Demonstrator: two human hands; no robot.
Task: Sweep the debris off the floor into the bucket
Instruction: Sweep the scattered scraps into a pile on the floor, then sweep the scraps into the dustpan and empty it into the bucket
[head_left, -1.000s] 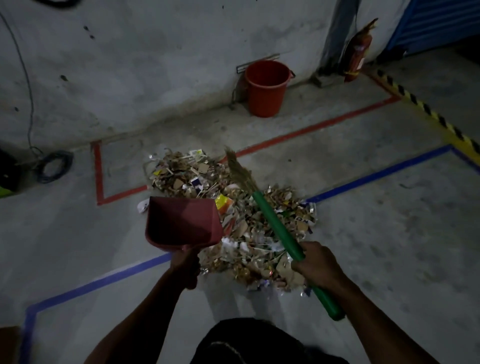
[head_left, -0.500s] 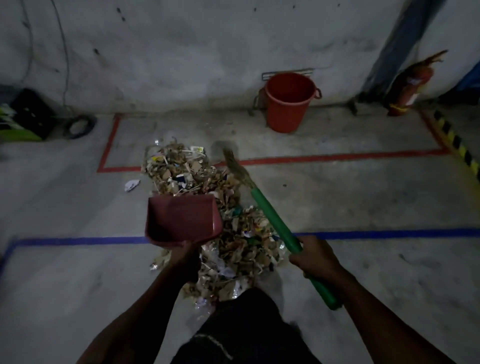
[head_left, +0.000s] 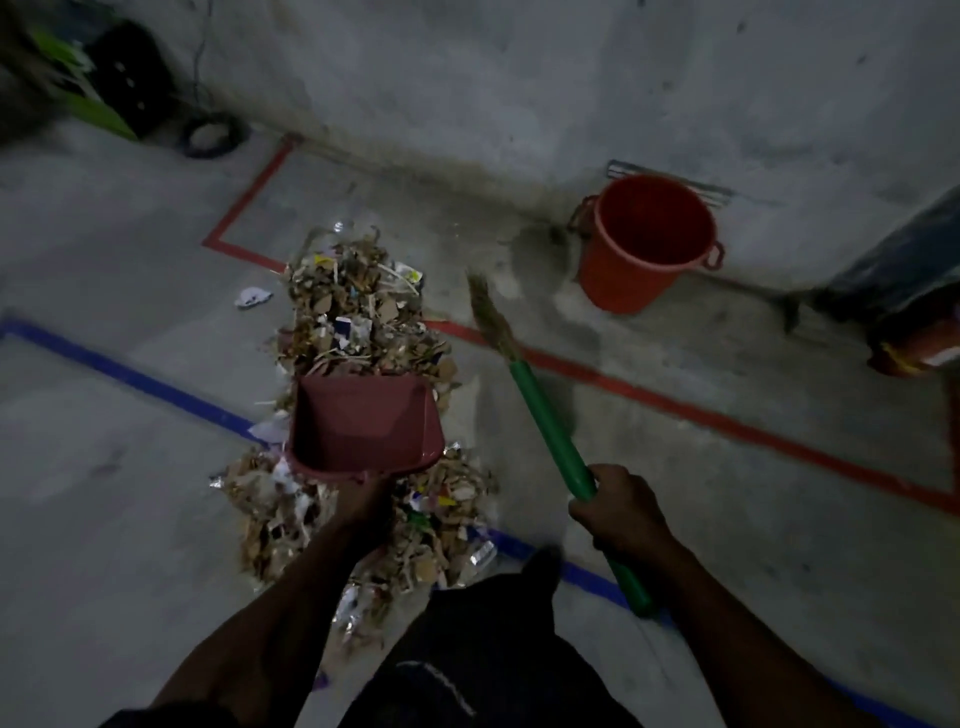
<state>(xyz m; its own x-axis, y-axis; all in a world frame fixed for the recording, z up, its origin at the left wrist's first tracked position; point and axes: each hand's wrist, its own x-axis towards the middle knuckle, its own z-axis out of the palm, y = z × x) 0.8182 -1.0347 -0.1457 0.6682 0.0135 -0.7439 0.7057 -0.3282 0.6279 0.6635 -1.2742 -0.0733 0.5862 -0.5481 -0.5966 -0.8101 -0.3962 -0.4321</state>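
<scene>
Looking down from head height, a person stands over a long pile of debris (head_left: 363, 332) on a concrete floor (head_left: 727, 493), mostly torn cardboard, paper scraps and wrappers. The pile's long axis runs away from the body toward the wall, crossing a blue tape line (head_left: 130, 374).

The left hand (head_left: 363, 499) has its grip closed around the handle of a dark red dustpan (head_left: 363, 421), held over the middle of the pile with its open mouth facing the far half; whether its lip touches the floor cannot be told. The pan looks empty.

The right hand (head_left: 618, 509) has its grip closed around the green handle of a broom (head_left: 545, 421), which slants forward and left. Its straw bristles end just right of the pile's far half, apart from it, over a red tape line (head_left: 727, 415).

A red bucket (head_left: 644, 244) stands empty against the wall, ahead and to the right, well apart from the pile.

The far debris lies left of the bristles and beyond the pan, so the broom likely needs to reach past it and draw back.
</scene>
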